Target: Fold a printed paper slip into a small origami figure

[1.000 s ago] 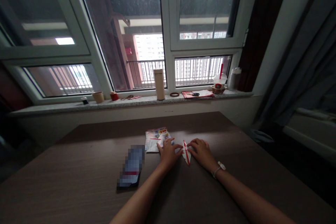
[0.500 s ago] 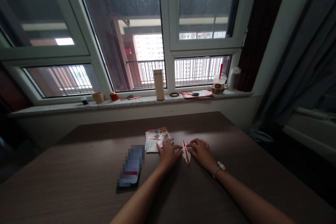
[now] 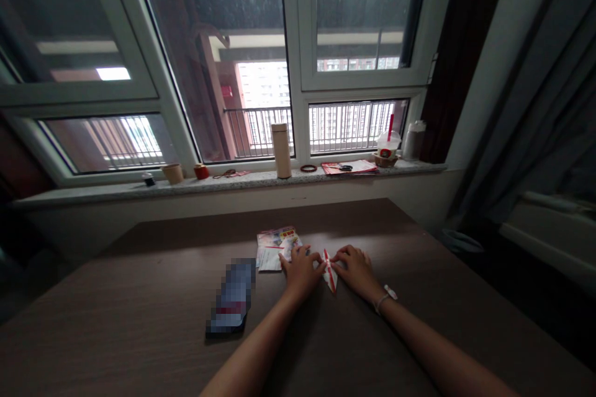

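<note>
At lower centre of the frame, the fingertips [image 3: 320, 255] of the left hand [image 3: 300, 273] and the right hand [image 3: 354, 271] lie against opposite sides of a folded paper figure [image 3: 329, 271]. Both hands rest low on the table, fingers nearly straight and slightly spread, with only the figure between them. No clear pinch shows, so it cannot be told whether the paper is held or merely touched.

The figure is a narrow, pointed diamond of white paper with a red stripe along its length, lying on the tabletop. Thin and creased, it is probably very light and soft, and apt to slide or spring open; its folded edges offer the firmest hold.

Just left of the left hand lies a small pile of printed leaflets [image 3: 278, 249]. Farther left, on the dark wood-grain table [image 3: 139, 304], is a flat, pixelated object, probably a phone [image 3: 231, 298]. A white band [image 3: 386, 295] circles the right wrist.

Along the stone window sill [image 3: 93, 188] at mid-frame stand a tall beige tumbler [image 3: 281, 151], a lidded cup with a red straw [image 3: 388, 144] and a pair of scissors [image 3: 345, 167] on red-edged papers.
</note>
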Demonstrator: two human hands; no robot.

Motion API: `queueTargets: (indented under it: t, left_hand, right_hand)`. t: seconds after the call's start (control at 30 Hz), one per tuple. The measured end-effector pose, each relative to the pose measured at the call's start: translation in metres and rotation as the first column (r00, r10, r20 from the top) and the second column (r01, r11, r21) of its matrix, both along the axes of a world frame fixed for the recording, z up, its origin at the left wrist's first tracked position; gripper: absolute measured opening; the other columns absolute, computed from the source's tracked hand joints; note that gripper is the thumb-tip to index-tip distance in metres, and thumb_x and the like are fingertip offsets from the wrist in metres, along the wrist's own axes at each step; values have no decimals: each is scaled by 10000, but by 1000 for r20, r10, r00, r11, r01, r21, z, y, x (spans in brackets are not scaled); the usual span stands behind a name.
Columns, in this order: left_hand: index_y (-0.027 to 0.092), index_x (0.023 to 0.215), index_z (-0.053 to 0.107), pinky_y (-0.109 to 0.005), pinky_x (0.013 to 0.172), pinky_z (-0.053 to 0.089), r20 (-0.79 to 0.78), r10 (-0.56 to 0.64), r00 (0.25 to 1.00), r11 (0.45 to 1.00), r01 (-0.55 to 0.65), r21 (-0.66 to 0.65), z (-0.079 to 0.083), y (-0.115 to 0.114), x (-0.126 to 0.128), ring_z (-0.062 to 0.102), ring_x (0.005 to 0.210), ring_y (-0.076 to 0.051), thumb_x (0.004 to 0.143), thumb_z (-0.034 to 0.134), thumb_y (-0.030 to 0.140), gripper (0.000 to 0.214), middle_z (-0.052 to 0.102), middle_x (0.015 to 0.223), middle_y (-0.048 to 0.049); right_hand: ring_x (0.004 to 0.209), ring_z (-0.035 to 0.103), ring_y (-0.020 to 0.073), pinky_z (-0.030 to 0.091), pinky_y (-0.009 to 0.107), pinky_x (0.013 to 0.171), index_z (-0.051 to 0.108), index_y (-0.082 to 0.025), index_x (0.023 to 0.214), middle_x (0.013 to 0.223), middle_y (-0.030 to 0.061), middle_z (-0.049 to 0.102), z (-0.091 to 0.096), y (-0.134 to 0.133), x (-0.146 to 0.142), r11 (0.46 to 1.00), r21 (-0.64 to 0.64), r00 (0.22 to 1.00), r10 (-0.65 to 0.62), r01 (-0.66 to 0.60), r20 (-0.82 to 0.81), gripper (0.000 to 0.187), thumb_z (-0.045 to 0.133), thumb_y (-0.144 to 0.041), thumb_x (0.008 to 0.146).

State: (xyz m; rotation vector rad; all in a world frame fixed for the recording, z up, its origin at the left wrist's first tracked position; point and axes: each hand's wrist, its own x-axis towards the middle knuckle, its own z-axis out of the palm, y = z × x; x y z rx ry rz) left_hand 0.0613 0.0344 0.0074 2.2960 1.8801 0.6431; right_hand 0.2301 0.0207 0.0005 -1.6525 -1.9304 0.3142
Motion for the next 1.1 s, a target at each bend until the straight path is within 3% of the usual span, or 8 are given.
queueTargets:
  t: [0.57, 0.8, 1.1]
  left_hand:
    - [350, 941, 688, -742, 1027, 89, -38, -7, 999, 996, 4, -85, 3, 1, -3, 303, 1343, -329, 802, 603, 549, 257, 469, 1399, -20]
    - [333, 940, 682, -749, 1021, 82, -46, -29, 999, 996, 25, -88, 2, 4, -2, 276, 1356, -344, 798, 607, 558, 276, 466, 1403, -17]
    - [340, 983, 664, -769, 1004, 79, -58, -28, 998, 994, 21, -111, 1, 4, -2, 212, 1393, -358, 807, 589, 557, 289, 412, 1452, -25]
  right_hand:
    - [1104, 489, 227, 205, 460, 1057, 696, -301, 905, 1074, 28, 587, -4, 4, 0, 1000, -12, 999, -23, 23, -25, 267, 514, -493, 870]
    - [1070, 510, 219, 292, 381, 984, 713, -301, 892, 1056, 24, 601, 1, 6, -1, 999, -23, 999, -29, 29, -16, 226, 587, -476, 824]
    - [1060, 503, 224, 302, 365, 966, 706, -322, 915, 1050, 11, 602, 0, 8, -1, 998, -41, 998, -53, 52, -20, 221, 670, -466, 752]
